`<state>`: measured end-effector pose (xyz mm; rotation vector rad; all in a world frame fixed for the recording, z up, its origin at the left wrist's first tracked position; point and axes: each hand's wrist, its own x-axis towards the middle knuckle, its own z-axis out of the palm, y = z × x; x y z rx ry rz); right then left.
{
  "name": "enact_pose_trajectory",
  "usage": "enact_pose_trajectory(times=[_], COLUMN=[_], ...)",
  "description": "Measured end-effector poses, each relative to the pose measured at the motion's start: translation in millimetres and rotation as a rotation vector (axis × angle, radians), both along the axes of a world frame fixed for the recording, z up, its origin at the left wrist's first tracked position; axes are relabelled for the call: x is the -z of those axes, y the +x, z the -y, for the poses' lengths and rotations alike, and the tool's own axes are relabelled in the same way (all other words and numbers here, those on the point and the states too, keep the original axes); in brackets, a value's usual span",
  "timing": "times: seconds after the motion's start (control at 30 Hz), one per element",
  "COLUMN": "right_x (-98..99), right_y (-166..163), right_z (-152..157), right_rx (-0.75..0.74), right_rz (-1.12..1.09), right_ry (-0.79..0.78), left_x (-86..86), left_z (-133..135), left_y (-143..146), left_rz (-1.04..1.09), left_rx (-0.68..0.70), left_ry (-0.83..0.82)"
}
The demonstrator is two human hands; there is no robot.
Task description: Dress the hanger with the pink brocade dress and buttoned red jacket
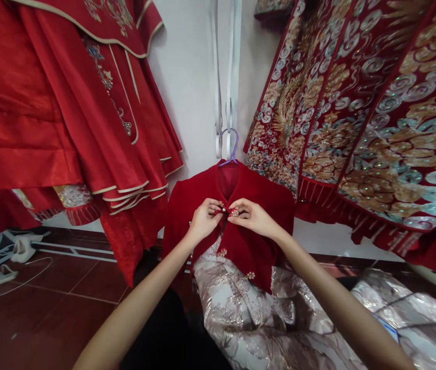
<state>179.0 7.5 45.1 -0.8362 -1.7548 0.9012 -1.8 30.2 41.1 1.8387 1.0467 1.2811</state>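
Observation:
A dark red velvet jacket (187, 210) hangs on a purple hanger (230, 149) against the white wall. Below it spreads a silvery patterned skirt (248, 318). My left hand (204, 220) pinches the jacket's left front edge at chest height. My right hand (251, 216) pinches the opposite edge, fingertips on a pearl button (234, 211). Both hands meet at the jacket's opening, fingers closed on the fabric. Two more pearl buttons (222, 252) run down the front below my hands.
Red satin robes (67, 113) hang at the left. Heavily embroidered red and gold garments (367, 113) hang at the right. White cables and a power strip (19, 247) lie on the dark red tile floor (48, 303). White straps (225, 77) hang down the wall.

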Motion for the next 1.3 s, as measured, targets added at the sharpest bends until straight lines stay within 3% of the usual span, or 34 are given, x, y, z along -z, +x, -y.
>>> enact_pose_trajectory(times=[0.17,0.4,0.53,0.8,0.93,1.1,1.3], right_x=[12.4,7.6,7.4,7.7,1.7,-3.1,-0.2], right_y=[-3.2,-8.2,-10.7,-10.7,-13.7,-16.3,-16.4], right_z=[-2.5,5.4,7.8,5.8,7.7,10.8,8.0], right_rx=[0.039,0.172,0.272,0.225,0.242,0.294,0.277], right_rz=[-0.082,-0.034,-0.009,0.019,0.036,0.054,0.024], right_ry=[-0.015,0.157,0.251,0.258,0.289,0.348,0.366], left_x=[12.7,7.2,7.1,5.4,-2.5,-20.6,-33.5], left_z=[15.6,20.3,14.9,9.2,11.8,20.8,20.0], left_y=[-0.3,3.0,0.0,-3.8,-3.9,-4.4,-5.1], left_rz=[0.190,0.016,0.019,0.140,-0.022,-0.388,-0.553], left_rx=[-0.039,-0.067,-0.050,-0.005,0.005,-0.062,-0.046], left_ry=[-0.004,0.105,0.084,-0.021,0.060,0.354,0.473])
